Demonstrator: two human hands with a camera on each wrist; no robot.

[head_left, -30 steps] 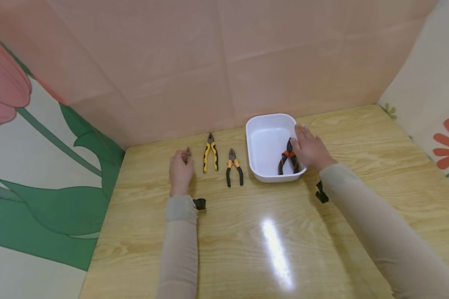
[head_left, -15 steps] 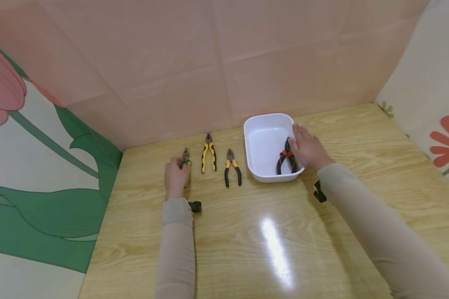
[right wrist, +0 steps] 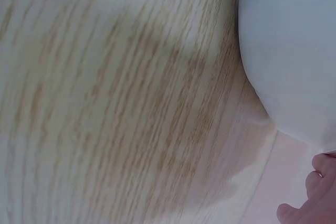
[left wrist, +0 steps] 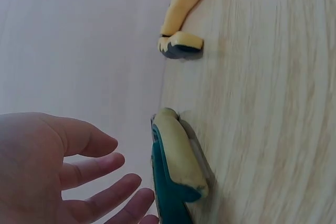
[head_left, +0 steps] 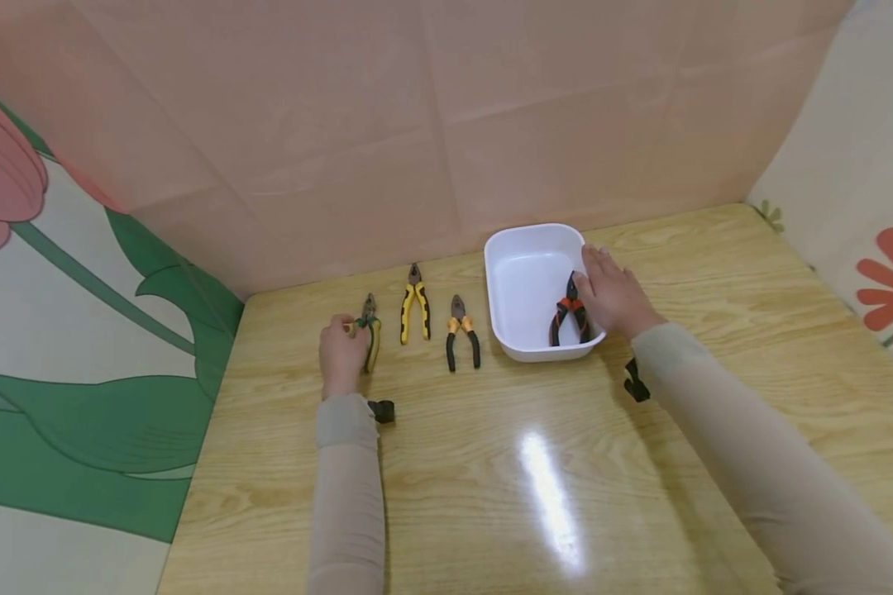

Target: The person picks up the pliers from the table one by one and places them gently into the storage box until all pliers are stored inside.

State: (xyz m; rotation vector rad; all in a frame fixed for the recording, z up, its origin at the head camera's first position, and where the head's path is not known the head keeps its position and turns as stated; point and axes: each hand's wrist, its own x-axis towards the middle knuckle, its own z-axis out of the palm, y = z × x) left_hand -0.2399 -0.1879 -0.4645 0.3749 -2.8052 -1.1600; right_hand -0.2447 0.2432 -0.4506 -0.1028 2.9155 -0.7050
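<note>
My left hand (head_left: 341,357) is beside a pair of pliers with green and yellow handles (head_left: 373,345), which lies on the table. In the left wrist view its fingers (left wrist: 107,199) are loosely bent and spread, with nothing between them, and the pliers' handle (left wrist: 178,153) is just past them. On the right rim of a white plastic basin (head_left: 500,289) rests my right hand (head_left: 616,296), fingers extended. Inside that basin, partly covered by the right hand, are black-and-red pliers (head_left: 563,321). The right wrist view has only some fingertips (right wrist: 316,184) at the basin's edge.
Yellow-and-black pliers (head_left: 415,306) and pliers with orange-and-black handles (head_left: 460,335) lie between the left hand and the basin. Behind the wooden table (head_left: 461,479) hangs a pink sheet (head_left: 327,140). Walls painted with flowers flank it.
The left hand has set the green-and-yellow pliers on the table, released them and drawn slightly left. The right hand has stayed on the basin's rim.
</note>
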